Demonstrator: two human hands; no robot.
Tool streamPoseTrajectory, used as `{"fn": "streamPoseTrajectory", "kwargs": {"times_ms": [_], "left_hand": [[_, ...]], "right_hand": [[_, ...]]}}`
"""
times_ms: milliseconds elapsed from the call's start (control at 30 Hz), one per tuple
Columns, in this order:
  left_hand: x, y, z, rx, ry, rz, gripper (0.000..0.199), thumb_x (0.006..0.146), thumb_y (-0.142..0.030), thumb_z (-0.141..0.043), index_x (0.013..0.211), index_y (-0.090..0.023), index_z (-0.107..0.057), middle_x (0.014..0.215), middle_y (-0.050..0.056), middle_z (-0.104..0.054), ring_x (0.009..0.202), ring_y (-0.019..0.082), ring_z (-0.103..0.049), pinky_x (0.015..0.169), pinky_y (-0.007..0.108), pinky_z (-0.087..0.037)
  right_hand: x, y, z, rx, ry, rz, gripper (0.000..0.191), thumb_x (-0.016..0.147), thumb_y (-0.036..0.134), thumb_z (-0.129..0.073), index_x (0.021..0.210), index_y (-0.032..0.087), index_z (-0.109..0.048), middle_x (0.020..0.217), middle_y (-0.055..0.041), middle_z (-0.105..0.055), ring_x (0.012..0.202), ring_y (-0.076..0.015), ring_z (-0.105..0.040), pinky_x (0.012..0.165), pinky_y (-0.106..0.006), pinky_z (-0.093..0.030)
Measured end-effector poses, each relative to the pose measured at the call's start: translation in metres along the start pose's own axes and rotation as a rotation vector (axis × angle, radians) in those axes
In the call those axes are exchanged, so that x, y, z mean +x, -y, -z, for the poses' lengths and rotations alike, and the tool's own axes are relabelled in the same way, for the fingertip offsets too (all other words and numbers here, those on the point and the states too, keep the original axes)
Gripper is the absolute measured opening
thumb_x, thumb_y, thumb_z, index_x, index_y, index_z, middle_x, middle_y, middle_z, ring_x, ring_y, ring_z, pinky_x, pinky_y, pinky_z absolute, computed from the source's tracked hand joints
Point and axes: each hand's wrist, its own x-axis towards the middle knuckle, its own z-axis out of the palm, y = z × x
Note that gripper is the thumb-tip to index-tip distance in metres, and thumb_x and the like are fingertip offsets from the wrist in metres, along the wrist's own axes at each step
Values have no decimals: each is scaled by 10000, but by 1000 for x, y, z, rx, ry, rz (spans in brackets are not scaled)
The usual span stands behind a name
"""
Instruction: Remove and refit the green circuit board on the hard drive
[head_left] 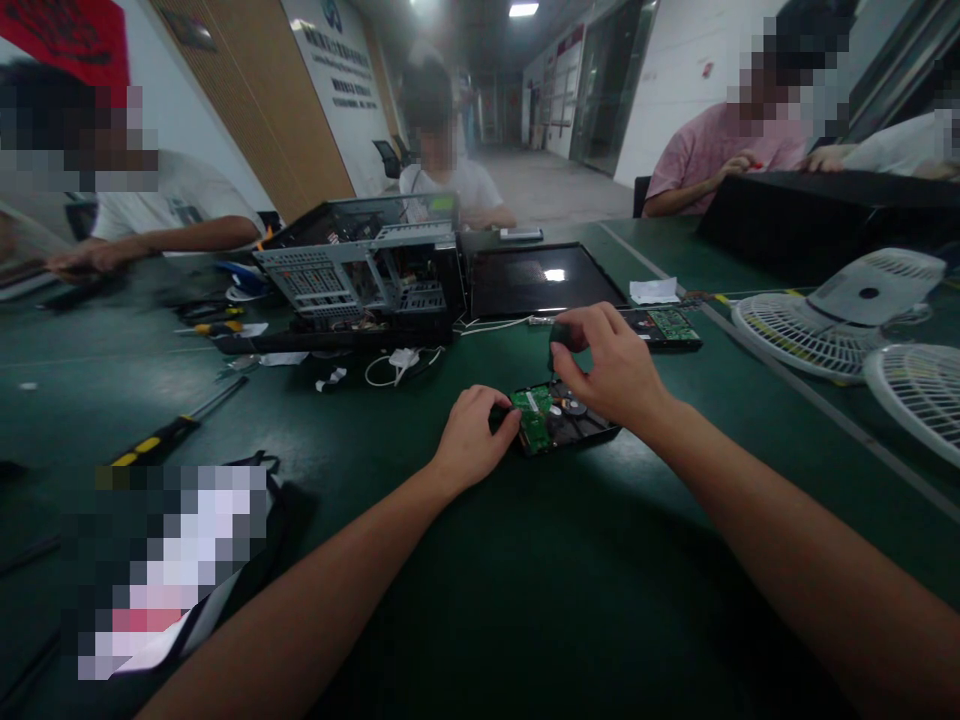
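A hard drive (581,430) lies on the table with its green circuit board (531,420) facing up. My left hand (478,430) is closed at the drive's left edge, thumb and fingertips holding it there. Above the drive, my right hand (611,360) pinches a small screwdriver (559,342) with a dark handle. The screwdriver stands upright, its thin shaft pointing down at the circuit board; where its tip rests I cannot make out. Just behind my right hand lies a second hard drive (671,330), also with green board showing.
An opened computer case (360,275) stands behind my hands, beside a black panel (536,280). White fan grilles (795,335) lie at right. A yellow-black screwdriver (169,432) and a bag (217,610) are at left. A white cable (401,362) lies nearby. Several people sit around the table.
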Motion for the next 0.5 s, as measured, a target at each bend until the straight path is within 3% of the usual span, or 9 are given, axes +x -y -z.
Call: {"fn": "streamPoseTrajectory", "kwargs": {"times_ms": [300,500], "left_hand": [[0,-1,1,-5,26,24,123,983,-335,-641,1019,-219,-661,1086,67,-671,1056,255,-614,938,434,-511],[0,-2,2,1,25,31,121,986,-335,-634,1024,-222,-656,1091,68,-672,1064,259,-614,951,442,-511]], "right_hand": [[0,-2,1,-60,-41,-53,226,955,363,-635,1117,215,-582,928,-62,-577,792,-225,-575,710,-396,-496],[1,2,4,-43,-49,-46,199,965,346,-616,1118,221,-593,1039,-89,-599,836,-224,-614,747,-396,-525]]}}
